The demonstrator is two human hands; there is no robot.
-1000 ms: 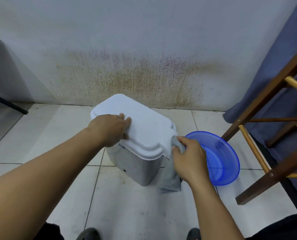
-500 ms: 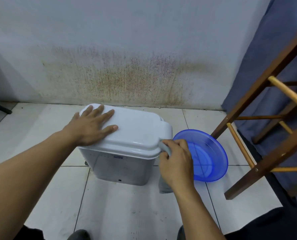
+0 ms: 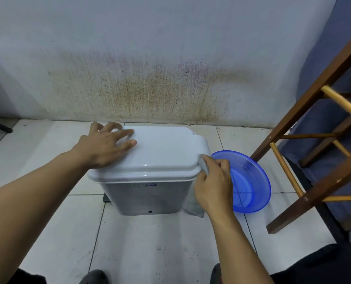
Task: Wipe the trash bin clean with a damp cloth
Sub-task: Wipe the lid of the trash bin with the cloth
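Observation:
A white plastic trash bin (image 3: 148, 197) with a closed lid (image 3: 162, 152) stands on the tiled floor near the wall. My left hand (image 3: 104, 146) lies flat on the lid's left part, fingers spread. At the bin's right side, just under the lid's rim, my right hand (image 3: 213, 187) presses a grey cloth (image 3: 193, 207) against the bin. The cloth's lower end hangs below the hand, beside the bin's wall.
A blue plastic basin (image 3: 252, 181) sits on the floor right of the bin, touching my right hand's far side. A wooden frame (image 3: 314, 128) with rungs stands at the right before blue fabric. The wall (image 3: 150, 89) behind is stained. My feet show at the bottom edge.
The bin has turned so its long side faces me. My left hand went from gripping the lid's edge to lying flat on it. My right hand stayed at the right side with the cloth.

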